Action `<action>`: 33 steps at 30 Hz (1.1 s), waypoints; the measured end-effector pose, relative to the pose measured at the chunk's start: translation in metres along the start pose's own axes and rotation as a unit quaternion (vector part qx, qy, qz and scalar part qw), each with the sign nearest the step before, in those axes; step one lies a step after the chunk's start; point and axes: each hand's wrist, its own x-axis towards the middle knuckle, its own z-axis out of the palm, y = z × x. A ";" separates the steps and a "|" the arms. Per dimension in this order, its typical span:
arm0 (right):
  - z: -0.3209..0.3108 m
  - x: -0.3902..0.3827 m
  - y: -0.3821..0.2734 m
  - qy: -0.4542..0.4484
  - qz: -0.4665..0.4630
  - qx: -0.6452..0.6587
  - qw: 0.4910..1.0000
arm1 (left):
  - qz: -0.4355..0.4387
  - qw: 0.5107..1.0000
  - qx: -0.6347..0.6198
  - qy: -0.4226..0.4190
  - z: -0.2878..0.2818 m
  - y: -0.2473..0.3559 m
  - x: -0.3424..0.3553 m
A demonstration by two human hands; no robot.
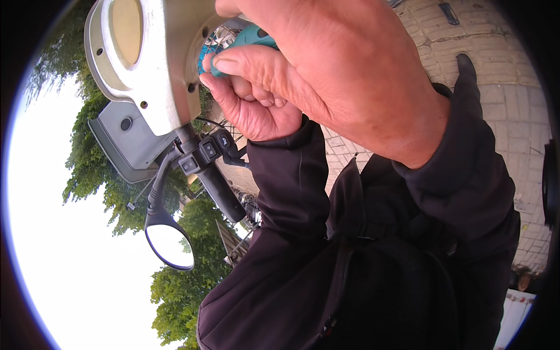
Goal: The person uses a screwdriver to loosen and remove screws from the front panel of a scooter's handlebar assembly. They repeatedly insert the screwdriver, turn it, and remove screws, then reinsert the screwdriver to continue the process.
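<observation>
A teal plastic tool (251, 38) with an oval opening is in my right hand (350, 76), its thumb pressed along the near end. The kind of tool is hidden by the hand. Just below, my left hand (256, 111) has its fingers curled and its fingertips together by the tool's end; what they pinch, if anything, cannot be made out. Both hands are at a round opening in the white and beige scooter cover (154, 76). White and blue wires (219, 38) show inside this opening, partly hidden behind my fingers.
Below the cover are a switch block (198, 156), a black handlebar grip (221, 195) and an oval mirror (170, 245). Beyond stands a grey box (134, 137), with trees (198, 227) behind. Paving (496, 116) lies to the right.
</observation>
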 end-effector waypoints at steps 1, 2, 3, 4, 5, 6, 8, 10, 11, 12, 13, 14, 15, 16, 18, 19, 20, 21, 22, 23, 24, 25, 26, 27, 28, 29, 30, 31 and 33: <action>-0.001 0.000 0.000 0.001 0.001 0.001 1.000 | 0.000 1.000 0.016 0.012 0.002 0.000 0.000; -0.001 0.000 0.000 0.002 0.000 0.001 1.000 | 0.000 0.999 0.032 0.023 0.004 0.001 0.001; -0.001 0.000 0.000 0.002 0.001 0.002 1.000 | 0.002 1.000 0.013 -0.005 0.005 -0.001 0.003; -0.002 -0.001 0.000 0.003 0.003 0.003 1.000 | 0.005 1.000 0.001 -0.019 0.005 -0.001 0.005; -0.001 0.000 0.001 0.004 0.005 0.004 1.000 | 0.008 0.999 -0.011 -0.033 0.004 -0.002 0.007; -0.002 -0.001 0.001 0.003 0.005 0.004 1.000 | 0.013 0.999 -0.016 -0.036 0.003 -0.002 0.007; -0.002 -0.001 0.002 0.005 0.008 0.004 1.000 | 0.019 0.999 -0.014 -0.032 0.000 -0.002 0.006; -0.003 -0.002 0.003 0.003 0.012 0.007 1.000 | 0.013 1.000 0.012 -0.011 -0.002 -0.001 0.003; -0.004 -0.003 0.002 0.001 0.014 0.009 1.000 | 0.006 0.999 0.031 0.004 -0.001 -0.001 0.001; -0.004 -0.004 0.002 0.001 0.017 0.009 1.000 | -0.001 0.999 0.050 0.019 -0.002 0.002 -0.002; -0.006 -0.005 0.002 0.000 0.020 0.011 1.000 | -0.008 0.997 0.069 0.034 0.000 0.001 -0.004; -0.007 -0.006 0.002 0.001 0.023 0.012 1.000 | -0.003 0.998 0.052 0.031 0.000 -0.001 -0.005; -0.009 -0.008 0.001 0.001 0.028 0.014 1.000 | 0.001 0.999 0.034 0.027 0.002 -0.004 -0.006; -0.011 -0.009 0.001 0.001 0.033 0.019 0.999 | 0.004 1.000 0.017 0.024 0.003 -0.007 -0.007; -0.015 -0.013 0.001 0.002 0.043 0.024 0.999 | -0.017 0.997 0.033 0.072 0.007 -0.011 -0.011; -0.019 -0.015 0.002 0.004 0.048 0.028 0.998 | -0.023 0.994 0.044 0.095 0.009 -0.013 -0.013; -0.021 -0.018 0.002 0.006 0.052 0.031 0.998 | -0.030 0.991 0.054 0.118 0.011 -0.017 -0.015; -0.023 -0.021 0.004 0.007 0.056 0.035 0.998 | -0.035 0.994 0.085 0.057 0.011 -0.018 -0.015; -0.027 -0.023 0.005 0.010 0.059 0.040 0.997 | -0.031 0.995 0.088 0.035 0.012 -0.021 -0.016; -0.028 -0.025 0.005 0.013 0.064 0.044 0.997 | -0.027 0.995 0.090 0.014 0.012 -0.024 -0.017; -0.027 -0.026 0.006 0.014 0.069 0.050 0.996 | -0.023 0.995 0.092 -0.008 0.011 -0.024 -0.018; -0.029 -0.028 0.006 0.016 0.074 0.054 0.996 | -0.022 0.995 0.093 -0.007 0.012 -0.024 -0.019; -0.026 -0.027 0.006 0.018 0.082 0.060 0.995 | -0.019 0.996 0.092 -0.007 0.011 -0.014 -0.015; -0.028 -0.028 0.006 0.021 0.088 0.065 0.994 | -0.017 0.996 0.091 -0.008 0.012 -0.013 -0.015; -0.027 -0.027 0.005 0.025 0.096 0.070 0.993 | -0.014 0.996 0.087 -0.009 0.011 -0.008 -0.013; -0.029 -0.027 0.006 0.029 0.106 0.075 0.991 | -0.011 0.996 0.083 -0.010 0.011 -0.004 -0.012; -0.030 -0.027 0.004 0.034 0.120 0.083 0.989 | -0.009 0.997 0.079 -0.010 0.011 -0.001 -0.012; -0.032 -0.027 0.004 0.038 0.136 0.091 0.986 | -0.003 0.999 0.047 -0.008 0.011 0.003 -0.010; -0.035 -0.027 0.002 0.041 0.155 0.098 0.982 | -0.010 1.000 -0.023 0.003 0.011 0.008 -0.008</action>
